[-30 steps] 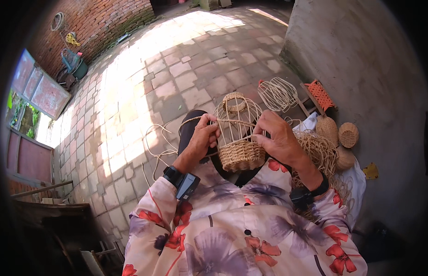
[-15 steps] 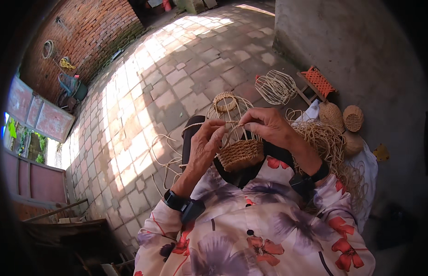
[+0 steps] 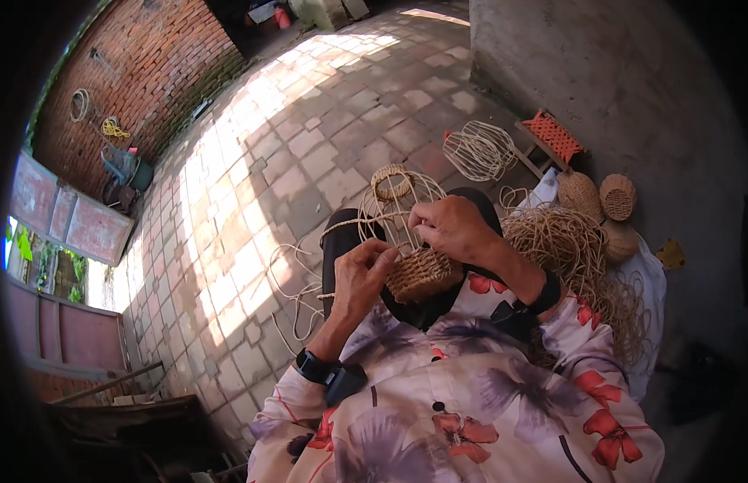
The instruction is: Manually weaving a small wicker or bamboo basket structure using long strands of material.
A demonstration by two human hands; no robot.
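On my lap a partly woven basket [image 3: 426, 278] has a braided lower band, pale bare ribs and a small woven ring [image 3: 392, 183] at the far end. My left hand [image 3: 360, 272] is closed on the left edge of the woven band. My right hand [image 3: 450, 229] is bent over the ribs just above the band, fingertips pinched at the basket; exactly what they grip is partly hidden. A cord [image 3: 342, 224] runs leftward from the ribs across my thigh, with loose strands lying on the paving at the left.
At my right lie a tangled cord heap [image 3: 555, 249] on white cloth, finished woven baskets [image 3: 617, 197], a bare frame [image 3: 478, 149] and an orange-webbed stool [image 3: 553, 138] beside a concrete wall [image 3: 647, 97]. A brick wall [image 3: 128, 72] and weathered panels [image 3: 72, 213] stand left of the paved yard.
My left hand has dropped from the ribs to the woven band's edge. My right hand has moved left over the basket and turned inward. The view has shifted slightly.
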